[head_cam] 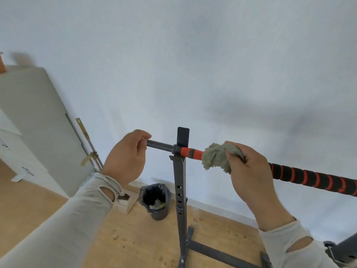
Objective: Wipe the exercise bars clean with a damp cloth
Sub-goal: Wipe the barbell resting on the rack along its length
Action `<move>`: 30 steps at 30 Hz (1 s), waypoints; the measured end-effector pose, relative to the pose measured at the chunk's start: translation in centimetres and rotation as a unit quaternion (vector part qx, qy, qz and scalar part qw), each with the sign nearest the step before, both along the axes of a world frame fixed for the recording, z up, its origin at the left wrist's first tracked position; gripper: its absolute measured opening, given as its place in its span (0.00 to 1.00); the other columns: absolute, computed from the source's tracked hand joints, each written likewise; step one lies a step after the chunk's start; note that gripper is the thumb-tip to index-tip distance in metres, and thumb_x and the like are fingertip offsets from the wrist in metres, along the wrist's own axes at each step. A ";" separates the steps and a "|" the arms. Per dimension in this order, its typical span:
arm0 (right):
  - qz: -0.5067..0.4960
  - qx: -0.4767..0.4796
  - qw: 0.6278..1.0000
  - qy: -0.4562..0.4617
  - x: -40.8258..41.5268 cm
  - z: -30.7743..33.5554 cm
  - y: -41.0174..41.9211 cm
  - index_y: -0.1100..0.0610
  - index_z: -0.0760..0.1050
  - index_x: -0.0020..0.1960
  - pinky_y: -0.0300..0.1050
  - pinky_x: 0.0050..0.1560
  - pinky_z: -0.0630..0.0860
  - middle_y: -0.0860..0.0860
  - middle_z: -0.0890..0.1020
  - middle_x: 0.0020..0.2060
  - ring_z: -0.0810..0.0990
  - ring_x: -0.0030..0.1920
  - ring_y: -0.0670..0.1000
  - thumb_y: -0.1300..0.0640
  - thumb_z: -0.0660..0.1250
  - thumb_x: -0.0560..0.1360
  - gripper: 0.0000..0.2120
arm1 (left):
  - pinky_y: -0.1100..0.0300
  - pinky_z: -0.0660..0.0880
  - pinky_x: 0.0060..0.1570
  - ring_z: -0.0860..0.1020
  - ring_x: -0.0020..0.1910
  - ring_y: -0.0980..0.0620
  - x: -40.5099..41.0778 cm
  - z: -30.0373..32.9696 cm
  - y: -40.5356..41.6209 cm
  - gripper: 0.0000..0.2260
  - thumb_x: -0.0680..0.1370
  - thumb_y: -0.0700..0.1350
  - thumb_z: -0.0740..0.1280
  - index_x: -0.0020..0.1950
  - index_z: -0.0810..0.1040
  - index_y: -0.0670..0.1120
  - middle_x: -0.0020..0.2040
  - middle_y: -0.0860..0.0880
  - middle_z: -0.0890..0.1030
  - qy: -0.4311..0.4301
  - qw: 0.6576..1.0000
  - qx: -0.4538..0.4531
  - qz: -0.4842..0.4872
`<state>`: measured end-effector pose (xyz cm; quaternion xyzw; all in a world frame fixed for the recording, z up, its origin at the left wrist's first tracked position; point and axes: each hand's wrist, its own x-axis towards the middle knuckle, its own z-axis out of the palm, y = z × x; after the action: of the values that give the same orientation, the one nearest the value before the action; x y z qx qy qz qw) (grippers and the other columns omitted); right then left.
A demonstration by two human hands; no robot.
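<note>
The left hand point(126, 157) holds the bar's point(313, 177) threaded end, the right hand point(249, 167) squeezes the cloth point(215, 157) round it beside the stand point(180, 182) (most looks unwiped).

The bar point(313, 178) has a black grip spiralled with red stripes, an orange-red band with a dark ring, and a dark grey threaded end. The cloth point(218, 157) is pale grey-green. The rack post point(179, 190) is dark grey, the floor point(135, 242) light speckled wood, and the sleeves point(63, 225) light grey.
</note>
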<state>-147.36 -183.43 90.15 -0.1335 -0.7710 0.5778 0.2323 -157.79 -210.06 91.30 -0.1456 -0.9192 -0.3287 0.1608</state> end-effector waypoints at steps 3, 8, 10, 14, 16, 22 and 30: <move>0.009 0.005 1.000 -0.008 -0.7 0.4 -0.8 0.45 0.81 0.57 0.35 0.38 0.79 0.39 0.83 0.47 0.81 0.45 0.44 0.57 0.63 0.83 0.11 | 0.63 0.66 0.34 0.73 0.34 0.56 -0.6 -0.9 -1.1 0.09 0.84 0.42 0.58 0.58 0.76 0.50 0.48 0.54 0.76 -0.001 1.000 0.000 0.015; 0.023 0.031 0.999 -0.016 -2.6 1.2 -2.8 0.43 0.80 0.53 0.34 0.40 0.77 0.39 0.82 0.47 0.80 0.47 0.39 0.54 0.62 0.84 0.09 | 0.63 0.72 0.47 0.75 0.44 0.58 -2.2 -2.2 -3.3 0.09 0.80 0.41 0.65 0.59 0.77 0.51 0.52 0.55 0.72 -0.012 1.000 -0.017 0.002; 0.018 0.047 0.999 -0.016 -3.6 1.8 -3.6 0.45 0.80 0.54 0.30 0.40 0.73 0.39 0.82 0.47 0.79 0.48 0.36 0.52 0.61 0.84 0.08 | 0.60 0.74 0.53 0.75 0.48 0.58 -3.5 -2.7 -3.8 0.11 0.79 0.43 0.67 0.61 0.76 0.51 0.56 0.55 0.72 -0.008 1.000 -0.026 -0.014; 0.000 0.110 0.994 -0.012 -6.0 2.1 -5.8 0.45 0.78 0.55 0.28 0.42 0.72 0.38 0.81 0.47 0.76 0.49 0.31 0.52 0.61 0.84 0.08 | 0.56 0.74 0.58 0.74 0.56 0.55 -7.1 -3.3 -5.2 0.14 0.80 0.46 0.67 0.65 0.74 0.52 0.61 0.56 0.70 -0.031 0.997 -0.026 -0.061; 0.009 0.139 0.990 -0.015 -6.1 2.5 -6.2 0.45 0.78 0.55 0.23 0.41 0.70 0.37 0.81 0.47 0.75 0.49 0.29 0.52 0.60 0.84 0.08 | 0.55 0.74 0.60 0.73 0.59 0.55 -8.0 -3.4 -4.9 0.15 0.80 0.48 0.65 0.67 0.72 0.52 0.63 0.57 0.70 -0.049 0.996 -0.025 -0.069; -0.068 0.250 0.965 0.034 -10.7 3.2 -10.6 0.48 0.76 0.57 0.35 0.38 0.74 0.42 0.81 0.40 0.79 0.42 0.43 0.53 0.61 0.84 0.06 | 0.57 0.72 0.62 0.73 0.62 0.58 -13.5 -5.1 -5.4 0.15 0.82 0.54 0.61 0.68 0.71 0.55 0.64 0.59 0.70 -0.123 0.981 0.028 -0.148; 0.081 0.592 0.790 -0.135 -14.9 -1.5 -14.6 0.50 0.76 0.50 0.52 0.52 0.77 0.43 0.81 0.39 0.80 0.40 0.50 0.53 0.65 0.77 0.04 | 0.65 0.72 0.47 0.78 0.47 0.60 -16.7 -7.9 -6.0 0.03 0.81 0.51 0.65 0.53 0.78 0.58 0.52 0.60 0.80 -0.176 0.952 0.117 -0.222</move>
<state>-162.29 -198.05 88.66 0.0167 -0.9936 0.0007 0.1120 -174.46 -216.03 83.39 -0.2661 -0.8325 -0.4815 -0.0648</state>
